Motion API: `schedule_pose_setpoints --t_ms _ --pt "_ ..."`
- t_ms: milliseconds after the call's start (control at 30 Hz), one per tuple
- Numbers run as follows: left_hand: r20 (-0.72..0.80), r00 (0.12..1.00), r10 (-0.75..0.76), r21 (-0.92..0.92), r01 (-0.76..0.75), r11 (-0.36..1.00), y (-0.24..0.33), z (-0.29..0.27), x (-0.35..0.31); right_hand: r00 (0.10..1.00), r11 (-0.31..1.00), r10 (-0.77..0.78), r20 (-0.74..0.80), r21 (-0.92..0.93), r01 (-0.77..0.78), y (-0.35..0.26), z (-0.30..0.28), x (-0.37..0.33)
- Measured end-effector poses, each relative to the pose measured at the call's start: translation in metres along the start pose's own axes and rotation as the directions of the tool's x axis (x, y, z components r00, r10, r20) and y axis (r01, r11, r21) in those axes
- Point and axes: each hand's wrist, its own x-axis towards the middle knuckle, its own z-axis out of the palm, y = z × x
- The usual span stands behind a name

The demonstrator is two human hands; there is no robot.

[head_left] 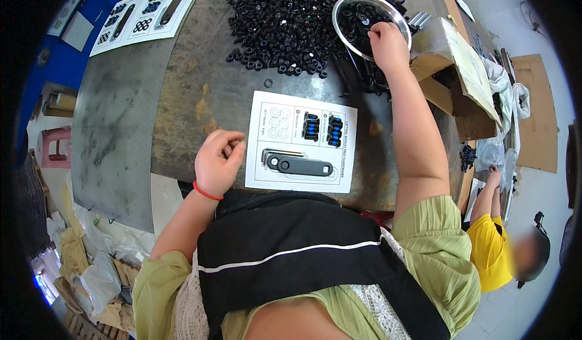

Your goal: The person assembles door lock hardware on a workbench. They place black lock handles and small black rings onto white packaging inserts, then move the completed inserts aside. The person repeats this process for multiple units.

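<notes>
Black apron cloth (291, 249) covers the front of the person, close up to the worktop (200, 85). Just past it lies a white card (290, 145) with a flat black tool (306, 165) and short black-and-blue bolts (311, 126) on it; I can't tell if those are real or just pictures. Round outlines (280, 123) fill its top left part. The left hand (219, 161) hangs by the card's left edge, fingers loosely curled, and I can't see if anything is tucked inside. The right hand (388, 44) reaches into a shiny metal bowl (341, 40), fingertips close together, but whether they hold something is hidden from me. Black rings (353, 22) lie in the bowl, and a big heap of small black parts (279, 28) sits right beside it. Bits could get mixed up, I think, because they're all dark and so close. A bump from the right arm might tip the bowl and spill the rings. One lone ring (268, 83) between heap and card could easily be forgotten.
</notes>
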Motion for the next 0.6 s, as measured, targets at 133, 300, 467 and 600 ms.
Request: schedule_pose_setpoints --t_ms 133,300,467,600 --pt "0.123 0.992 0.027 0.028 -0.031 0.999 -0.001 -0.013 0.026 0.991 0.955 -0.068 0.116 0.295 0.031 -0.060 -0.027 -0.035" --pt "0.292 0.956 0.012 0.181 -0.068 0.981 0.007 -0.005 0.063 0.757 0.932 -0.283 0.589 0.355 0.071 -0.145 -0.008 -0.101" --pt "0.358 0.934 0.007 0.335 -0.136 0.932 -0.003 0.022 0.085 0.754 0.974 -0.128 0.644 0.225 -0.027 -0.162 0.004 -0.104" --pt "0.353 0.933 -0.066 0.352 -0.067 0.934 -0.005 0.023 0.086 0.882 0.954 -0.062 0.467 0.289 -0.085 -0.147 0.007 -0.112"
